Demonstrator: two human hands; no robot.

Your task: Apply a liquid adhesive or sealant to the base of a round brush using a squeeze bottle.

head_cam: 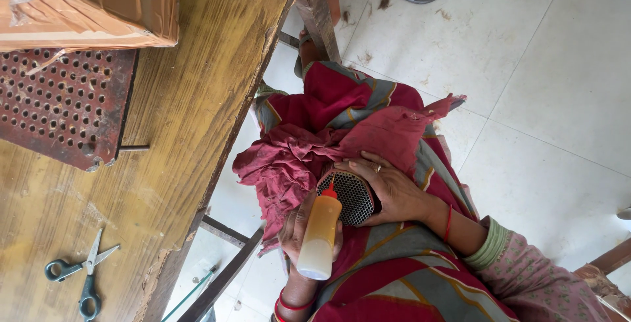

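- Left hand (pixel 299 230) is wrapping closed around a small squeeze bottle (pixel 320 236) of pale yellow liquid, holding it nozzle-up so the red tip (pixel 329 190) is pointing at the mesh just beyond the fingers.
- Right hand (pixel 388 190) is cupping a round part with a black perforated grille (pixel 353 197), fingers curling over its far rim and palm bracing it from the side; the grip looks firm, probably to keep the grille face turned toward the nozzle.
- The grille part is resting in the lap, against the bottle's tip, so both hands are meeting close to the body where the work is steadied.
- A crumpled maroon cloth (pixel 296 158) is bunching just above the two grips, partly under the right hand's fingertips, perhaps as padding or a wipe.
- Off to the left hand's side, well apart, a wooden table (pixel 190 112) is carrying scissors (pixel 82 276), a perforated red metal plate (pixel 62 105) and a taped cardboard box (pixel 92 3).
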